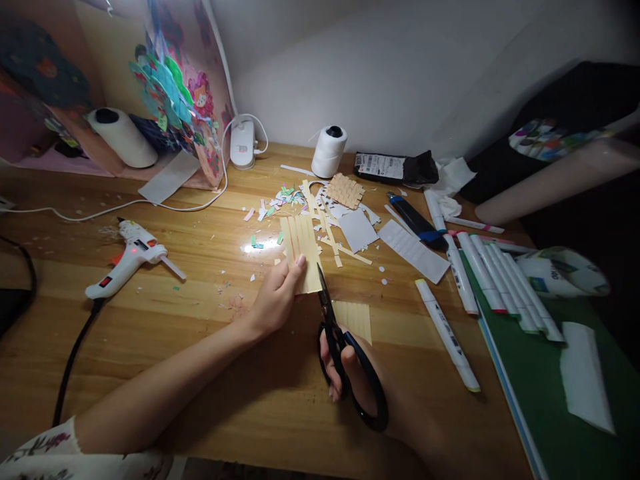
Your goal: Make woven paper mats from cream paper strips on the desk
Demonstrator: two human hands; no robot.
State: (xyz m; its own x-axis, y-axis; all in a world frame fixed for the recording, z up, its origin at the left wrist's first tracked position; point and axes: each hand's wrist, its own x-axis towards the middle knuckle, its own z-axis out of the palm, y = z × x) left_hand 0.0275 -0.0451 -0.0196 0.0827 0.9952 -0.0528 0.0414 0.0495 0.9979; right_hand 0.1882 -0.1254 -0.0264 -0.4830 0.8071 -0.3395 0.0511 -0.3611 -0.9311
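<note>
Between the thumb and fingers of my left hand (277, 293) is a piece of yellow paper (303, 243) marked with lengthwise lines, some of them red. My right hand (350, 367) has its fingers through the handles of black scissors (331, 320). The blades point up and away, and their tips are at the paper's lower right edge. Whether the blades are cutting into it I cannot tell. A second lined yellow piece (356, 319) lies on the table, partly behind the scissors and my right hand.
Paper scraps (287, 197), yellow strips and a woven square (345, 191) lie beyond my hands. A glue gun (131, 257) with its cord is at left. Several markers (500, 273) sit at right, with one yellow-ended marker (447, 333) nearer. A thread spool (330, 152) stands by the wall.
</note>
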